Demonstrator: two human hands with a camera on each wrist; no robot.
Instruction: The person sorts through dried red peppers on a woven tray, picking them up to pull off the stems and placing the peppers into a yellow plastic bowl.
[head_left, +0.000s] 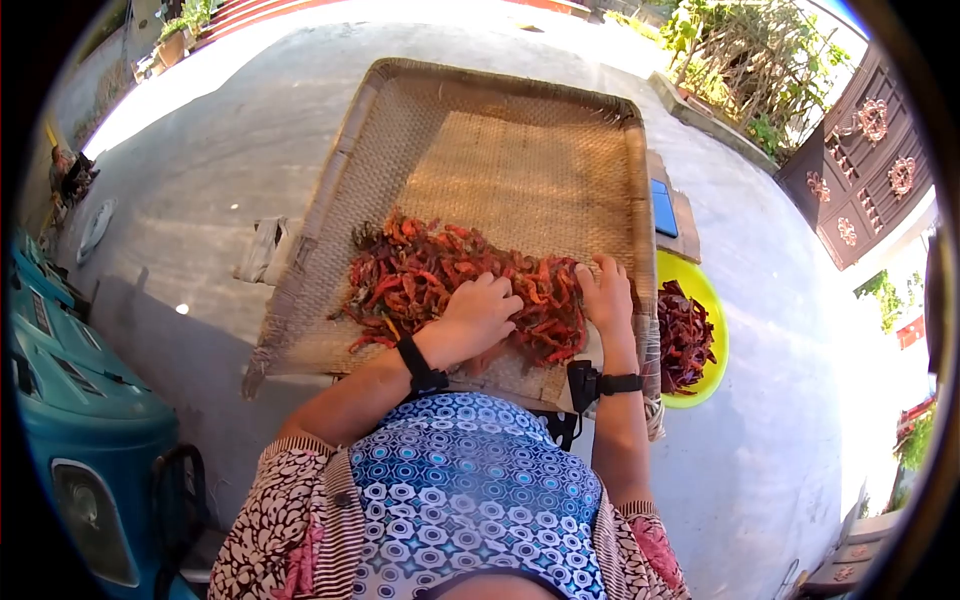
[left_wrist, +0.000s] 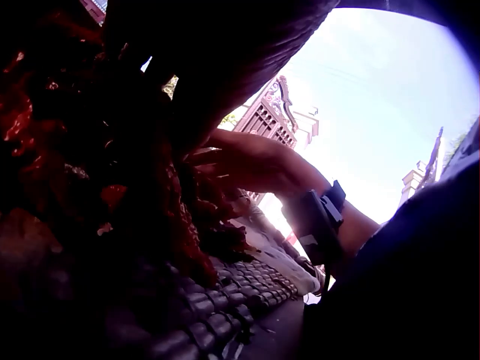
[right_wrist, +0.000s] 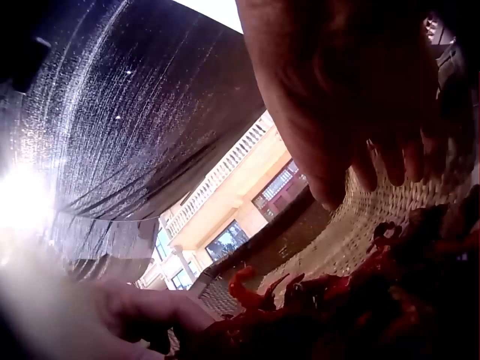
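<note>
A heap of dried red chilies (head_left: 430, 265) lies across the near half of a large woven bamboo tray (head_left: 500, 150). My left hand (head_left: 478, 315) rests on the heap near its middle, fingers loosely bent over the chilies. At the heap's right end is my right hand (head_left: 607, 295), close to the tray's right rim. Its fingers (right_wrist: 364, 165) hang loosely above the chilies in the right wrist view, with nothing gripped. In the left wrist view the left hand is a dark shape over the chilies, its fingertips partly hidden.
A yellow-green basin (head_left: 716, 310) of darker dried chilies stands beside the tray's right rim. Beyond it lies a blue flat object (head_left: 663, 207) on a brown board. A teal vehicle (head_left: 95, 420) stands at left on the concrete ground (head_left: 190, 240).
</note>
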